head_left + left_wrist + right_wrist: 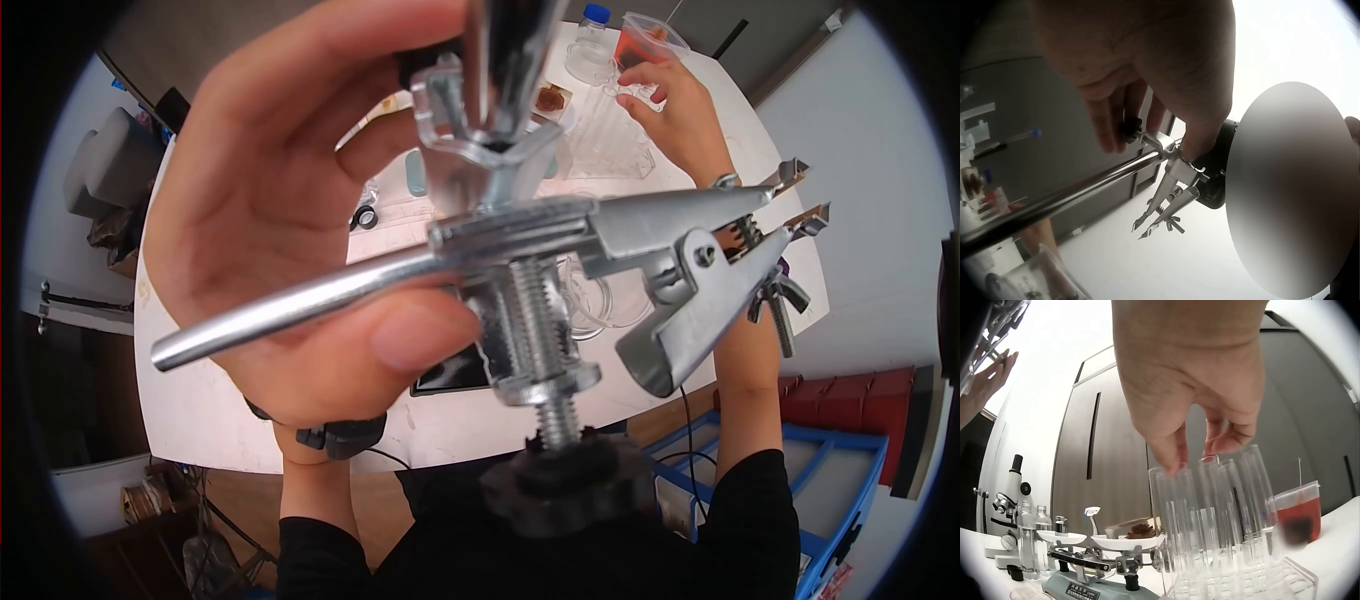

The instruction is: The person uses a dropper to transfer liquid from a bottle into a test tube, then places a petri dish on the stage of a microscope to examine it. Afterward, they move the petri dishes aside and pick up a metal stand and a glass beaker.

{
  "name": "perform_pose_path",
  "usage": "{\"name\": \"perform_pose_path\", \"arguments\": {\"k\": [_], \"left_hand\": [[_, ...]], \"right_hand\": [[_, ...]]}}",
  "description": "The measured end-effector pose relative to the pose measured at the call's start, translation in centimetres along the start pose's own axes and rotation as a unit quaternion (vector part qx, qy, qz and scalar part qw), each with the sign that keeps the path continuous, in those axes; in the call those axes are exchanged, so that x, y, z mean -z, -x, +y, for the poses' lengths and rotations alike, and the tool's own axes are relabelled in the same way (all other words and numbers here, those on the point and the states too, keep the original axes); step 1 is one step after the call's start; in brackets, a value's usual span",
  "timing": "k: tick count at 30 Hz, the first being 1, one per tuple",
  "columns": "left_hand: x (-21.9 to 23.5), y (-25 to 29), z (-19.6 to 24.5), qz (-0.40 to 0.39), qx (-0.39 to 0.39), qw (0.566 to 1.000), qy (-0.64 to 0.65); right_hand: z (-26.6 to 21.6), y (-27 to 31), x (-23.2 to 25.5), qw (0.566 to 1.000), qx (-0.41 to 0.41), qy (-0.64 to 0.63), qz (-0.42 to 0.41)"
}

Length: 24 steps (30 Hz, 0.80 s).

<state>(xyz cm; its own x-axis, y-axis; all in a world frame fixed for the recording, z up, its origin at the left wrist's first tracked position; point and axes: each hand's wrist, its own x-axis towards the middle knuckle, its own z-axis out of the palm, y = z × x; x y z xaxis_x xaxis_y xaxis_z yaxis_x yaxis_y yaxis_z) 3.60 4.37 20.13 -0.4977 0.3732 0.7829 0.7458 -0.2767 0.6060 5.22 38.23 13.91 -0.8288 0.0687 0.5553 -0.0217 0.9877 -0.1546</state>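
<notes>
Close to the head camera my left hand holds a metal stand clamp, its thumb pressing along the clamp's thin rod. Two narrow clamp prongs point right, and a black screw knob hangs below. The left wrist view shows the clamp at the end of a long shiny stand rod. Across the table my right hand reaches over several clear test tubes standing in a clear rack. Its fingertips are right at the tube rims, with thumb and fingers apart.
Left of the rack stand a pan balance, glass bottles and a microscope. A tub of red liquid is behind on the right. A blue-capped bottle stands at the table's far edge.
</notes>
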Motion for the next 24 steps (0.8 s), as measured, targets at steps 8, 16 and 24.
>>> {"name": "perform_pose_path", "arguments": {"k": [8,16,24], "left_hand": [[-1.3,0.0,1.0,0.059,0.040,0.997,-0.031],[-1.1,0.0,1.2,0.058,0.049,0.997,-0.018],[-0.6,0.0,1.2,0.041,0.044,0.998,-0.007]], "right_hand": [[-0.4,-0.2,-0.2,1.000,-0.008,-0.027,0.006],[-1.5,-0.4,0.2,0.998,-0.056,0.003,-0.012],[-1.5,-0.8,0.1,0.999,-0.039,-0.006,-0.023]]}}
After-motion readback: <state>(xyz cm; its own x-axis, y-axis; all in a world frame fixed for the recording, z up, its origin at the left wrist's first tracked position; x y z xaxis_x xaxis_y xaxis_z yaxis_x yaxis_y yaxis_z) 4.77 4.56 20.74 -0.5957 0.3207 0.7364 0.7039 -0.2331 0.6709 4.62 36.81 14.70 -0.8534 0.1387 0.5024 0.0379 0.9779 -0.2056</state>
